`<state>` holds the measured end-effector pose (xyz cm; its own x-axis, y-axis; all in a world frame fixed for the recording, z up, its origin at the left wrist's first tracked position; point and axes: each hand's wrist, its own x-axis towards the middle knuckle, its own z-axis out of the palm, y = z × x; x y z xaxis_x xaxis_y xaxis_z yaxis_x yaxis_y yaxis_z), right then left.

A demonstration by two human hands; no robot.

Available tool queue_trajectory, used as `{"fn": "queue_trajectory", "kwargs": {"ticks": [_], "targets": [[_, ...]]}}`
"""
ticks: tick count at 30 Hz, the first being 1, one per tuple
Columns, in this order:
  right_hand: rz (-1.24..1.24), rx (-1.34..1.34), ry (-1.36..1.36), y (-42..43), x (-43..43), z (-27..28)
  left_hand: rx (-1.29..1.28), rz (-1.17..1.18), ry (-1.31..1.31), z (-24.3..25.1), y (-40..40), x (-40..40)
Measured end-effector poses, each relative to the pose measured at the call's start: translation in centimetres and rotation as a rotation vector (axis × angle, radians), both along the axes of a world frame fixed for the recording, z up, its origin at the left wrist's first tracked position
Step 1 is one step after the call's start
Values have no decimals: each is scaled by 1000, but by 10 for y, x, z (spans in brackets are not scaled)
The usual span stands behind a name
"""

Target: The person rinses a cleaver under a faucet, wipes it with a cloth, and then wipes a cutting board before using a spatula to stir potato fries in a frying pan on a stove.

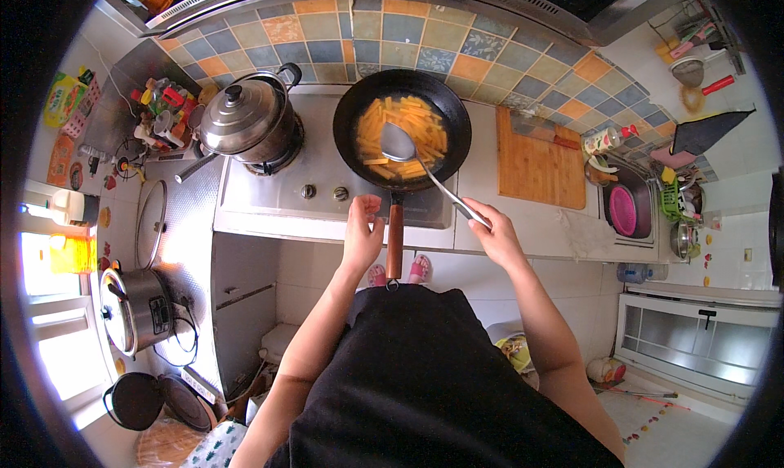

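Note:
My right hand (497, 232) holds the handle of a metal wok spatula (399, 143), whose blade rests over orange-yellow strips of food (429, 122) lying in liquid. They are in a black wok (454, 116) on the gas stove (269, 195). The wok's wooden handle (395, 238) points towards me, and no hand is on it. Just left of that handle is my left hand (364, 232), fingers loosely curled, holding nothing, near the stove's front edge.
A lidded steel pot (248, 125) stands on the left burner, its long handle jutting out. Right of the stove lies a wooden cutting board (533, 168) with a knife (545, 131) at its back. Further right is a sink (643, 226) holding a pink basket (623, 209).

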<state>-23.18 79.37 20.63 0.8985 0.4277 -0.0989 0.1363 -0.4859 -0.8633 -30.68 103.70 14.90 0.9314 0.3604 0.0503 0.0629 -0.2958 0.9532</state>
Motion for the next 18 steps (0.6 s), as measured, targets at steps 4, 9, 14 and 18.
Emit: {"fn": "queue_trajectory", "kwargs": {"ticks": [4,9,14,18], "targets": [[-48,-121,-75,5,3,4,-15,7,2,-1,1,0],[-60,-86,-137,9,9,-5,-16,12,9,2,0,0],[-37,-193,-188,25,11,-5,-1,7,2,2,-1,0],[-50,-239,-199,28,14,-14,-6,8,7,4,-1,1]]}}
